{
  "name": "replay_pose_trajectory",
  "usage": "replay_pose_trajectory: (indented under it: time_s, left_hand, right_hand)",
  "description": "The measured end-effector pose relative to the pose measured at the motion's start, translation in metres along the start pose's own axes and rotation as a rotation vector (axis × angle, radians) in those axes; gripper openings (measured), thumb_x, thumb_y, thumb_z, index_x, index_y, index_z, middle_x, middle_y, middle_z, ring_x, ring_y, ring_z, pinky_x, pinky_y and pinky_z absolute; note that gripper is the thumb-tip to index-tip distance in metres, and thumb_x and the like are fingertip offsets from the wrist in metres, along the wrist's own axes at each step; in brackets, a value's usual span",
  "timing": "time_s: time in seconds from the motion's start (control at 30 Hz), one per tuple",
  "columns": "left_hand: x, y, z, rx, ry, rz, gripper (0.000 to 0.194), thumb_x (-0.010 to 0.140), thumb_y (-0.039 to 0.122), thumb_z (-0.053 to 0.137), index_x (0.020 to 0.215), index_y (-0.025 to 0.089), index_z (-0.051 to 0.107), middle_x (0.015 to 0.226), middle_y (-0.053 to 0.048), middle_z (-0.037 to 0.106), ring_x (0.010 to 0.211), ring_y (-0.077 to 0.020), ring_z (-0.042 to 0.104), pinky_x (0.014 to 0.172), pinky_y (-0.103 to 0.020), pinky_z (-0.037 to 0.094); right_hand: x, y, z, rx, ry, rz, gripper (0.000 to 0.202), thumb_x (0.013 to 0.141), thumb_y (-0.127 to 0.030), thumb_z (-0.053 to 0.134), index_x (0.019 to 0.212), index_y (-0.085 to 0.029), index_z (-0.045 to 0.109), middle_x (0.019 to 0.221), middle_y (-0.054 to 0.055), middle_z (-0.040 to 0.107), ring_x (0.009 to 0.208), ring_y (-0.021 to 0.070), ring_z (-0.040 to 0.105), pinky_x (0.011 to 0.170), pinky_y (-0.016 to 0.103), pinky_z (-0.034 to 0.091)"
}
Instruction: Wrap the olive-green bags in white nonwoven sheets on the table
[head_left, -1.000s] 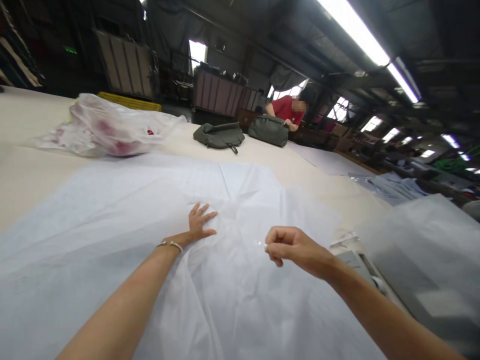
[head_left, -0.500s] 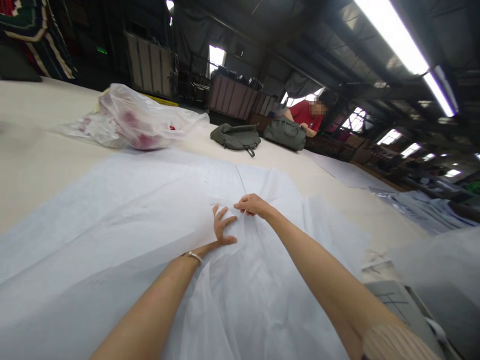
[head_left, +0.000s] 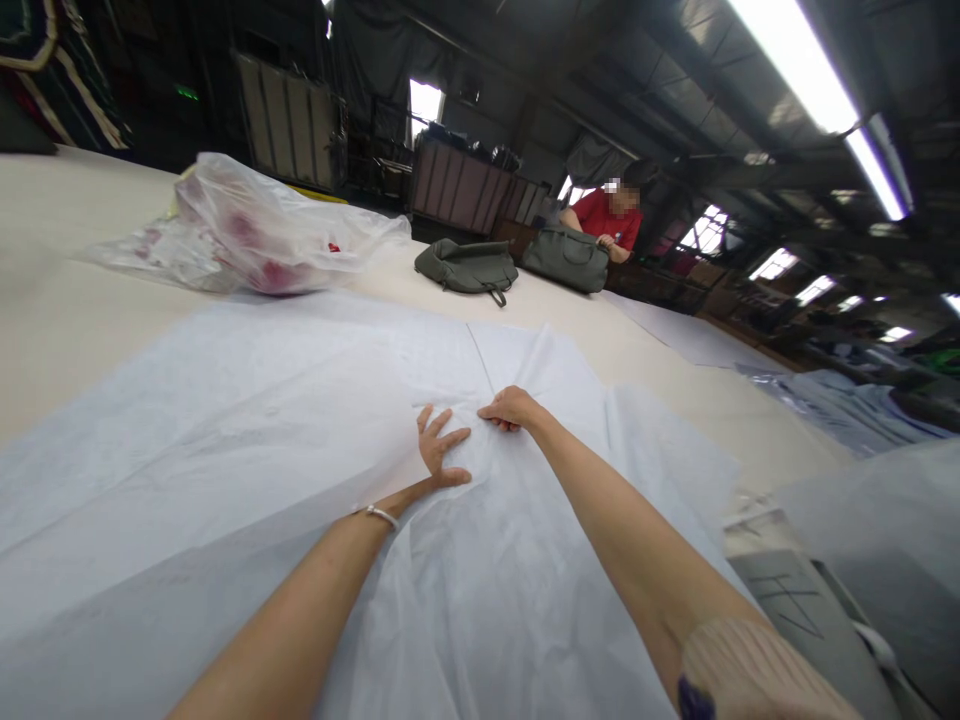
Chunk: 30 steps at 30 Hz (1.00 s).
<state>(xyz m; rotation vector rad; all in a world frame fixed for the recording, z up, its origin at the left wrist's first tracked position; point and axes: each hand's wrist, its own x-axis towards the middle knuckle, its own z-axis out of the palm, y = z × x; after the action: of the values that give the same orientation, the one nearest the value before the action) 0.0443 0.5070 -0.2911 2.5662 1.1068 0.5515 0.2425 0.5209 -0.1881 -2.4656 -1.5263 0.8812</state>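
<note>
left hand (head_left: 439,452) flat on the white sheet (head_left: 247,420), fingers spread, palm pressing down, thin bracelet (head_left: 377,514) at the wrist. right hand (head_left: 511,408) just beside it, knuckles curled, fingertips pressed together on a small pinch of that same sheet near a crease line. sheet lying wide across the pale bench (head_left: 67,330), wrinkled and bunched toward the near edge, smoother out to the left. further back on the bench, a clear plastic bag (head_left: 255,235) with red and pink shapes inside. beyond that, two dark green bags (head_left: 469,268) side by side, well apart from both hands. at the far edge, a person in a red top (head_left: 606,218) with a hand on the right-hand green bag. more pale sheets (head_left: 847,415) off to the right, bright strip light (head_left: 806,75) overhead.
</note>
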Motion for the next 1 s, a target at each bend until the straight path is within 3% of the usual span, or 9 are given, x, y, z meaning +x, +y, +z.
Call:
replay_pose_trajectory:
  time_s: [0.13,0.23,0.37,0.43,0.6,0.77,0.87,1.0]
  left_hand:
    - [0.000,0.000,0.000,0.003,0.008,-0.002,0.082,0.064,0.072,0.071,0.134,0.033,0.056,0.154,-0.007,0.035,0.143,-0.0459,0.015,0.116,-0.058,0.021]
    - [0.000,-0.001,0.001,0.010,0.015,0.000,0.081,0.064,0.071,0.071,0.134,0.033,0.056,0.154,-0.007,0.036,0.143,-0.0459,0.016,0.116,-0.059,0.021]
    - [-0.001,-0.003,0.004,0.032,0.041,0.010,0.079,0.065,0.070,0.072,0.133,0.033,0.056,0.153,-0.005,0.037,0.143,-0.0443,0.017,0.117,-0.056,0.021]
    - [0.000,-0.003,0.004,0.039,0.049,0.014,0.079,0.064,0.070,0.072,0.133,0.033,0.057,0.152,-0.005,0.039,0.143,-0.0438,0.018,0.117,-0.056,0.022]
    - [0.000,-0.003,0.005,0.041,0.051,0.013,0.080,0.064,0.070,0.072,0.133,0.033,0.057,0.152,-0.006,0.039,0.143,-0.0444,0.019,0.116,-0.056,0.022]
    - [0.000,-0.003,0.004,0.035,0.033,0.011,0.081,0.065,0.071,0.070,0.134,0.033,0.056,0.154,-0.006,0.036,0.143,-0.0447,0.017,0.116,-0.057,0.021]
    - [0.000,-0.004,0.005,0.026,0.023,0.011,0.081,0.064,0.073,0.070,0.134,0.033,0.055,0.153,-0.006,0.036,0.143,-0.0451,0.015,0.116,-0.059,0.020]
    - [0.000,-0.005,0.005,0.021,0.017,0.005,0.081,0.064,0.073,0.069,0.134,0.034,0.055,0.154,-0.005,0.035,0.144,-0.0448,0.015,0.116,-0.058,0.020]
  right_hand:
    - [0.001,-0.003,-0.003,-0.090,-0.002,0.006,0.026,0.076,-0.037,0.073,0.065,-0.016,0.064,0.057,0.003,0.066,0.049,0.0134,0.060,0.047,0.022,0.046]
    - [0.000,-0.006,-0.006,-0.181,0.045,0.006,0.031,0.070,-0.042,0.079,0.073,-0.014,0.067,0.070,0.010,0.072,0.067,0.0203,0.069,0.060,0.026,0.051]
    - [0.000,-0.003,-0.009,-0.281,0.179,0.032,0.070,0.057,-0.053,0.086,0.109,-0.013,0.062,0.113,0.020,0.067,0.108,0.0318,0.063,0.083,0.036,0.050]
    - [0.001,0.003,-0.008,-0.290,0.222,0.052,0.083,0.055,-0.060,0.084,0.118,-0.014,0.056,0.124,0.022,0.062,0.116,0.0328,0.059,0.087,0.038,0.049]
    - [0.008,0.019,-0.003,-0.195,0.242,0.051,0.085,0.051,-0.067,0.082,0.114,-0.015,0.054,0.115,0.017,0.064,0.107,0.0298,0.063,0.080,0.035,0.050]
    - [0.016,0.026,-0.007,0.106,0.160,0.042,0.069,0.041,-0.054,0.092,0.088,-0.016,0.058,0.076,0.006,0.067,0.074,0.0234,0.065,0.057,0.027,0.045]
    - [0.016,0.031,-0.012,0.225,0.121,0.052,0.057,0.049,-0.048,0.092,0.083,-0.018,0.057,0.060,0.000,0.060,0.057,0.0173,0.058,0.048,0.024,0.039]
    - [0.005,0.034,-0.018,0.397,0.137,0.021,0.035,0.067,-0.036,0.084,0.082,-0.018,0.058,0.063,-0.001,0.061,0.051,0.0107,0.053,0.044,0.020,0.038]
